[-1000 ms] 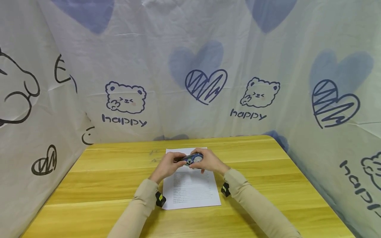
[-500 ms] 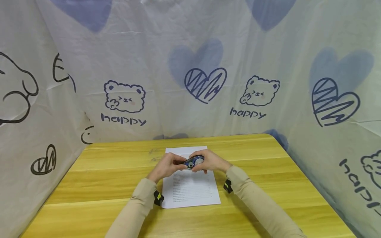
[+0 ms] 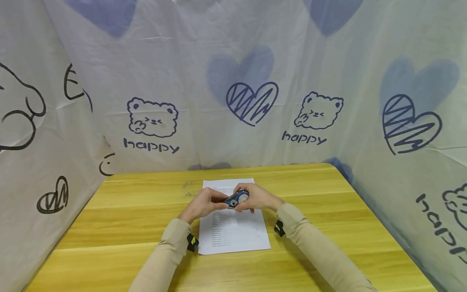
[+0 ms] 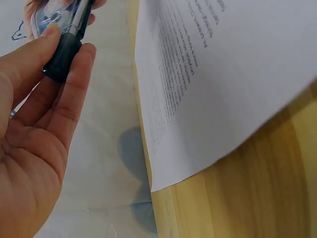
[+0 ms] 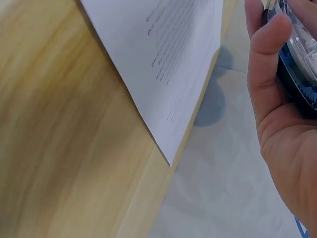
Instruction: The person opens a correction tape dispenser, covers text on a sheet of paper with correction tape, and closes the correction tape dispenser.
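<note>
Both hands hold a blue correction tape dispenser (image 3: pixel 241 197) with a clear casing over the printed sheet of paper (image 3: pixel 237 237). My left hand (image 3: pixel 202 204) pinches its dark narrow end (image 4: pixel 62 59) between thumb and fingers, as the left wrist view shows. The wide end, with a pale round reel inside, sits in my right hand (image 3: pixel 260 197). In the right wrist view, fingers curl round the blue casing (image 5: pixel 293 79), which the frame edge cuts off. The dispenser appears raised off the paper. Whether the dark end is a separate cap, I cannot tell.
The paper lies flat on a yellow wood-grain table (image 3: pixel 120 227), below and between the forearms. A pale curtain (image 3: pixel 204 134) with hearts and bear drawings hangs behind the table and along both sides. Each wrist wears a small black device.
Over the last second the dispenser has tilted a little and the right wrist has shifted slightly right. Both hands keep their hold on it. Almost nothing differs over the last half second.
</note>
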A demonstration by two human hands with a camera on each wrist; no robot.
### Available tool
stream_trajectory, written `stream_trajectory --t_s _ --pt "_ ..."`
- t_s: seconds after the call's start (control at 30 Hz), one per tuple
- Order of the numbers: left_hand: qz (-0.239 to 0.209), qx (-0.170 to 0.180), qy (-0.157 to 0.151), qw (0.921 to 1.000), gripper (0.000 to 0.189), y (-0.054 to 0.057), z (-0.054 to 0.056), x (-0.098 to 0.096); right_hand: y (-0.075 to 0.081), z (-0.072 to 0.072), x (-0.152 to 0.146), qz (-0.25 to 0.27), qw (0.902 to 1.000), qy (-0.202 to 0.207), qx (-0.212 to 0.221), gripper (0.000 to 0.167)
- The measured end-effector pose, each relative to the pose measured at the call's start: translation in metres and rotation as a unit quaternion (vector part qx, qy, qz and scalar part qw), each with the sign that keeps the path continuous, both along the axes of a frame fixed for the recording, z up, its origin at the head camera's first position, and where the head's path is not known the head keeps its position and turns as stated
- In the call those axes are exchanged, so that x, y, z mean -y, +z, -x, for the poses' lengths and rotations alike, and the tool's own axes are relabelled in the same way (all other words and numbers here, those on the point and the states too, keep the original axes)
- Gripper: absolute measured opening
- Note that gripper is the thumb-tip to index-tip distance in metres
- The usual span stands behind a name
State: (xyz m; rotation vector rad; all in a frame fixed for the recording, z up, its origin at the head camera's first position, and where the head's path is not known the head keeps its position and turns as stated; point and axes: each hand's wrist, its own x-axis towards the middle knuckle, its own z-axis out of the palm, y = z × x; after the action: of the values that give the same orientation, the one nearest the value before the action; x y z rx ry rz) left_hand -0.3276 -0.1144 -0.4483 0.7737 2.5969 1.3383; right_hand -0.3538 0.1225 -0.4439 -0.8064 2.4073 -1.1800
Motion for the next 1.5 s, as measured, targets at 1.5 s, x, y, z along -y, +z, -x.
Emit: stream_trajectory --t_s 1.5 --pt "0.153 -0.037 0.071 0.985 0.029 -0.005 0.0 0.014 -0.022 0.001 -0.012 0.052 0.9935 -0.049 0.089 0.035"
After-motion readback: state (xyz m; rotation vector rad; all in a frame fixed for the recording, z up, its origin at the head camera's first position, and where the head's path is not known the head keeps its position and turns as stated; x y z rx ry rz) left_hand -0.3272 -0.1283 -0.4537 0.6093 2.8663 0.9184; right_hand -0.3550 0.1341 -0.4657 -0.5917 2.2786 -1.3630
